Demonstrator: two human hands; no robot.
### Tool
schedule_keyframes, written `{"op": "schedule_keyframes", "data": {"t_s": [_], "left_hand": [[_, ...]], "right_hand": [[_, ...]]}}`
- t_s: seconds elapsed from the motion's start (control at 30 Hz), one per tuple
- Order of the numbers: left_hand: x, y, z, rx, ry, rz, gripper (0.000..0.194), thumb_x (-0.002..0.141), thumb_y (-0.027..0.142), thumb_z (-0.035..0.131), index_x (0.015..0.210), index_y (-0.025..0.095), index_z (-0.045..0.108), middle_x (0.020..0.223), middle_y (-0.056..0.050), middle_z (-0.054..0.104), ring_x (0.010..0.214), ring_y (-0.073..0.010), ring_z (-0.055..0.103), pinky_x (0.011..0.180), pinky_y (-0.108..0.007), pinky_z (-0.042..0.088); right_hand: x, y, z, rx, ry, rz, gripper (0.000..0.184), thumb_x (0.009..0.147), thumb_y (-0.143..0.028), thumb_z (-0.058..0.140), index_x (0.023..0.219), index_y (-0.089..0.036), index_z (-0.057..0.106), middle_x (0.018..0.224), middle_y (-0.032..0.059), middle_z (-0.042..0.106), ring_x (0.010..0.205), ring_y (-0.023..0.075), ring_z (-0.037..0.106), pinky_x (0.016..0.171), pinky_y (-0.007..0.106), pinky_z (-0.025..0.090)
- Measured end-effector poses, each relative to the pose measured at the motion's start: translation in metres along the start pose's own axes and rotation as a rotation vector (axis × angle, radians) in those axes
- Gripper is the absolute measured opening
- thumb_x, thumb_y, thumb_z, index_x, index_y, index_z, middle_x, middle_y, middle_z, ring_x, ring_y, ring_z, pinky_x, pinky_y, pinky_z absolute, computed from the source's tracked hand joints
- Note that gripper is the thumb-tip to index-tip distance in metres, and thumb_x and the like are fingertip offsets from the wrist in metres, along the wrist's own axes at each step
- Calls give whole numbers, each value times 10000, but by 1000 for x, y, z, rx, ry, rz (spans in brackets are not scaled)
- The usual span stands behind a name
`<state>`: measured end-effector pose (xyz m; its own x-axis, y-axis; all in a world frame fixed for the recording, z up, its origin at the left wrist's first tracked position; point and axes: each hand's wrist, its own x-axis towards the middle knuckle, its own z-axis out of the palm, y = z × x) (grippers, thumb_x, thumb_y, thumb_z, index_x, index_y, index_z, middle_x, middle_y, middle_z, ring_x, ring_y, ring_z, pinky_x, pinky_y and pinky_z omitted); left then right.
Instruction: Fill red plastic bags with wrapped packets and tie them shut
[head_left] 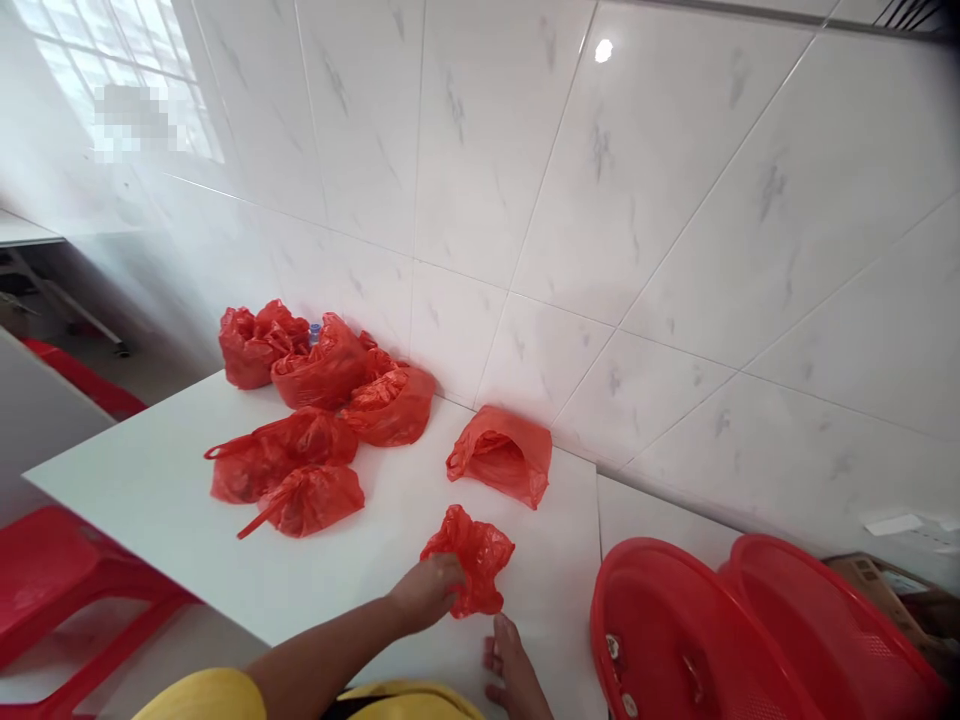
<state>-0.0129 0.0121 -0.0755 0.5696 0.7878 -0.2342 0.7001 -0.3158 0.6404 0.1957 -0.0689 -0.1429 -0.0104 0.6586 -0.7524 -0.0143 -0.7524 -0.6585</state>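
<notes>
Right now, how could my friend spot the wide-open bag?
Find the white table by the tiled wall. Near that wall, between the bunched red bags and big red baskets, one red bag sits alone. Unlike those bags, its mouth gapes wide.

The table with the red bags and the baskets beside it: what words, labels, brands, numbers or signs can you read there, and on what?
No text can be read anywhere in this view.
Red bag at the left hand: no lettering can be made out.
Red baskets: none can be made out.
Cardboard box: faint marks, too small and blurred to read.
Blue-capped item among the bags: too small to read.
</notes>
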Motion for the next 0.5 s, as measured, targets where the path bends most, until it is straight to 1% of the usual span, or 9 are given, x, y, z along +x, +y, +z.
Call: {"op": "schedule_keyframes", "data": {"t_s": [0.1,0.17,0.2,0.23,0.3,0.33,0.4,0.43,0.5], "left_hand": [[7,-12,-1,-25,177,-172,468,731,95,470,1170,216,577,1364,-70,477,1259,-254,417,1058,-374,334],[11,-23,3,-178,267,-351,648,691,89,524,1323,203,447,1511,-93,294,1357,-283,298,1085,-393,289],[12,-29,6,-280,298,-442,733,671,92,557,1375,195,381,1529,-114,256,1365,-294,292,1074,-394,300],[14,-35,10,-384,314,-520,803,657,102,587,1411,185,322,1512,-141,285,1338,-297,342,1041,-389,338],[16,-44,16,-545,296,-604,852,655,141,627,1428,145,270,1341,-182,495,1159,-283,532,908,-373,438],[16,-48,18,-603,275,-620,810,662,169,639,1401,129,310,1192,-168,597,1024,-268,602,822,-362,471],[18,-56,19,-749,255,-649,596,672,234,656,1236,137,490,926,-99,676,817,-233,643,694,-333,483],[18,-59,18,-821,264,-660,462,681,276,657,1115,153,556,851,-73,676,766,-217,641,664,-320,478],[20,-67,13,-955,320,-678,297,701,376,646,916,181,582,790,-42,661,734,-188,631,651,-300,470]], "right_hand": [[13,-4,17,95,44,40,789,632,-881,409,1154,-295,493,1178,78,569,1051,227,546,766,346,435],[14,-9,25,101,76,64,745,628,-865,447,1088,-285,527,1103,69,594,990,214,560,711,325,429],[15,-12,29,99,102,70,704,642,-843,468,1057,-278,541,1035,58,607,939,203,567,681,313,424],[16,-15,32,103,134,73,656,661,-812,492,1026,-269,551,956,45,613,876,189,571,651,300,419],[21,-18,36,139,199,68,545,690,-719,563,959,-244,565,795,15,602,729,155,563,590,268,404],[25,-18,37,169,224,64,488,697,-661,601,921,-229,568,729,3,592,658,138,551,557,250,389],[32,-15,33,227,245,62,394,704,-562,640,846,-202,568,664,1,595,571,115,542,508,226,369],[35,-11,28,256,245,61,363,706,-530,642,814,-192,566,667,12,611,563,112,556,499,221,376],[39,-2,13,344,242,64,334,699,-502,640,773,-185,566,710,40,647,593,119,603,518,229,425]]}}
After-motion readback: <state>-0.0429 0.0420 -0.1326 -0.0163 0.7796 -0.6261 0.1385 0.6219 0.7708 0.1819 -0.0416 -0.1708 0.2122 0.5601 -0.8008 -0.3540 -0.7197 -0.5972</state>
